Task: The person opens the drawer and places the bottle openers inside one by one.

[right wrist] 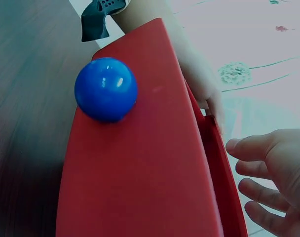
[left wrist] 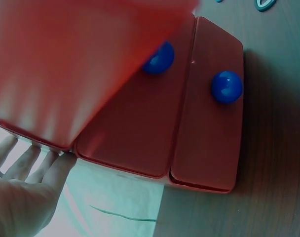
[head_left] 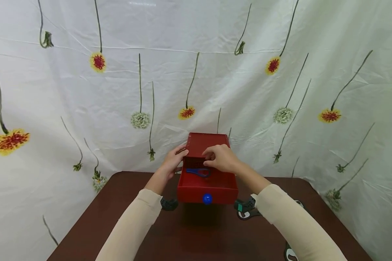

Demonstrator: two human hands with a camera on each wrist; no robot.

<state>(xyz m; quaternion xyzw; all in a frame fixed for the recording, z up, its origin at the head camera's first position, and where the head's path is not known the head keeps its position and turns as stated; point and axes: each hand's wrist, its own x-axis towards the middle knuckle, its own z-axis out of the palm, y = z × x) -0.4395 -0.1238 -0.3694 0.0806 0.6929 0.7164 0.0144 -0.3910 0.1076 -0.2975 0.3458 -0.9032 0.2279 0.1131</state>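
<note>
We see a red cabinet on the far part of a dark brown table, its top drawer pulled out toward the near side. Inside the drawer, toward its far left part, lies a blue looped item that looks like scissors; its far end is too dim for us to tell. Our left hand rests against the left side of the cabinet, the fingers nearly straight and laid along that wall, with the thumb by the top front edge. Our right hand hangs over the right half of the open drawer, just right of the blue looped item; its fingers are lightly bent and apart, with nothing between them in the right wrist view. A blue knob sits on the near face of the drawer. Below it, in the left wrist view, we see two closed drawers, with a middle knob and a bottom knob, both blue. To the right on the table, a dark looped handle lies partly under our right forearm. On the far side hangs a pale curtain printed with flowers.
</note>
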